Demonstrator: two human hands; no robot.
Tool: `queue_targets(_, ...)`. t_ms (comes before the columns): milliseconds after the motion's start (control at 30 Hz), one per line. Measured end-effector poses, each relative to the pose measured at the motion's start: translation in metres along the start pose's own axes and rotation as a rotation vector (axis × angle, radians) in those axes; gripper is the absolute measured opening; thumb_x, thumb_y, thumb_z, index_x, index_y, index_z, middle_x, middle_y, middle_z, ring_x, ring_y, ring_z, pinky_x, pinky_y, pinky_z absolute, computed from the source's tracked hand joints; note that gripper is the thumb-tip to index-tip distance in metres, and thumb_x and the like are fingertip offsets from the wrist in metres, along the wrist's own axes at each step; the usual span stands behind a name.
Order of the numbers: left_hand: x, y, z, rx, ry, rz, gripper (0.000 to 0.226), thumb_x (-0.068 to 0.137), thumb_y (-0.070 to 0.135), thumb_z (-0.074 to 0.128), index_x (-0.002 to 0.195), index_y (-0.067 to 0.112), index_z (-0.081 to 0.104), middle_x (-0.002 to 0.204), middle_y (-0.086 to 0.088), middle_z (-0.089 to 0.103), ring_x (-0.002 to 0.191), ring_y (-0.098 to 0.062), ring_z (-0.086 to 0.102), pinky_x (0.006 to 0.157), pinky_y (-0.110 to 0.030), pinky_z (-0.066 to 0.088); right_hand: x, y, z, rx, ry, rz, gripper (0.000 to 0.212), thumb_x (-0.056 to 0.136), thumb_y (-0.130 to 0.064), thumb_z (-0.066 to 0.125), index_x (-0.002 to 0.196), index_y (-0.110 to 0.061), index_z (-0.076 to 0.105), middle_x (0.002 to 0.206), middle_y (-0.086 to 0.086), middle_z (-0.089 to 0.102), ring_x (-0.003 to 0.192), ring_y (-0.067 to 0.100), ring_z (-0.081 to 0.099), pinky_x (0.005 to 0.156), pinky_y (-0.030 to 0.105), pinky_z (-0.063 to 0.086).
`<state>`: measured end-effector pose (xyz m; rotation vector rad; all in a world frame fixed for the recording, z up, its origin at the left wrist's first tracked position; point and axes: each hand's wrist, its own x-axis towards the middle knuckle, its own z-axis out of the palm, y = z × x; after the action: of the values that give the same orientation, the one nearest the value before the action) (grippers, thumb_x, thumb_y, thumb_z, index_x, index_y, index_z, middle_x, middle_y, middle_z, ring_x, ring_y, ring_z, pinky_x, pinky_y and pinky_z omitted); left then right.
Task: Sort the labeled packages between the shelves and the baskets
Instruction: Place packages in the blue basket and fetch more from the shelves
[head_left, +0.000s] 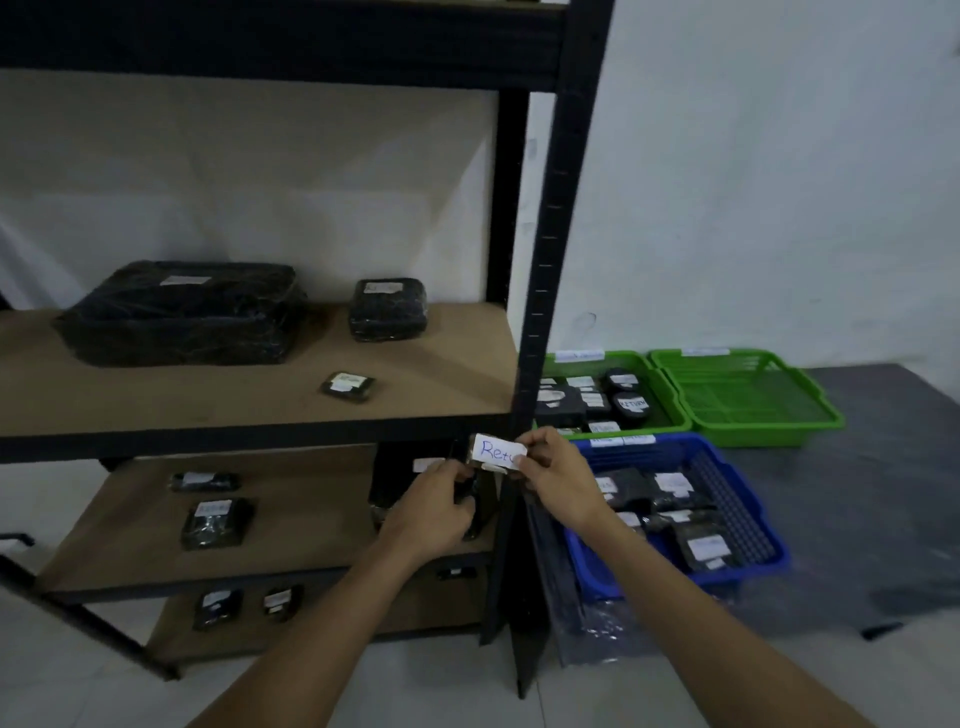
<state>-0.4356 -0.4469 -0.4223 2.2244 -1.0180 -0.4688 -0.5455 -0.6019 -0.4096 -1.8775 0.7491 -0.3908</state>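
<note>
White label: left grip and right grip pinch the package; uncover the whole word, it probably suits the green basket.

The right hand hides the last letters on the label.

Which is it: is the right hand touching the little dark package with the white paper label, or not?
Touching. The head view shows the right hand pinching the right end of the small dark wrapped package with the white label.

Both hands hold a labeled package beside the shelves.
</note>
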Motion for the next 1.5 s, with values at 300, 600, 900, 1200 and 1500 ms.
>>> queue_targets(300, 0.017, 0.054, 0.097, -0.059, -0.117, 0.026, 0.033, 0.091, 0.029, 0.055, 0.124, 0.025, 0.054, 0.124, 0.008, 0.051, 0.118, -0.011, 0.052, 0.098, -0.038, 0.048, -0.007, 0.097, -0.111, -0.069, 0.030, 0.272, 0.010, 0.096, -0.017, 0.059, 0.104, -0.018, 0.052, 0.105, 0.003, 0.066, 0.083, 0.025, 0.064, 0.066, 0.038, 0.052)
queue_targets(600, 0.036, 0.078, 0.173, -0.019, -0.172, -0.077, 0.040, 0.095, 0.024, 0.051, 0.134, 0.022, 0.046, 0.129, 0.007, 0.045, 0.114, -0.010, 0.051, 0.097, -0.030, 0.045, 0.020, 0.191, -0.153, -0.209, -0.106, 0.388, 0.010, 0.095, -0.014, 0.061, 0.100, -0.015, 0.052, 0.092, 0.005, 0.061, 0.066, 0.014, 0.052, 0.054, 0.025, 0.043)
queue_targets(900, 0.019, 0.070, 0.202, 0.031, -0.153, -0.175, 0.041, 0.095, 0.023, 0.050, 0.135, 0.023, 0.045, 0.136, 0.007, 0.042, 0.123, -0.009, 0.046, 0.103, -0.028, 0.041, 0.036, 0.232, -0.114, -0.306, -0.260, 0.417, 0.010, 0.091, -0.016, 0.063, 0.093, -0.015, 0.053, 0.100, 0.005, 0.060, 0.095, 0.021, 0.058, 0.082, 0.030, 0.049)
queue_targets(1200, 0.024, 0.064, 0.197, 0.053, -0.138, -0.186, 0.042, 0.094, 0.026, 0.051, 0.136, 0.025, 0.044, 0.136, 0.008, 0.042, 0.119, -0.008, 0.049, 0.098, -0.029, 0.045, 0.036, 0.240, -0.087, -0.411, -0.117, 0.393, 0.008, 0.087, -0.011, 0.063, 0.096, -0.013, 0.063, 0.105, 0.010, 0.066, 0.094, 0.025, 0.064, 0.085, 0.036, 0.055)
queue_targets(1500, 0.029, 0.056, 0.190, 0.066, -0.171, -0.160, 0.042, 0.094, 0.026, 0.049, 0.136, 0.026, 0.043, 0.134, 0.008, 0.042, 0.115, -0.009, 0.050, 0.095, -0.032, 0.048, 0.034, 0.239, -0.089, -0.422, -0.164, 0.372, 0.018, 0.088, -0.001, 0.054, 0.092, -0.017, 0.062, 0.102, 0.007, 0.068, 0.089, 0.020, 0.065, 0.082, 0.028, 0.056)
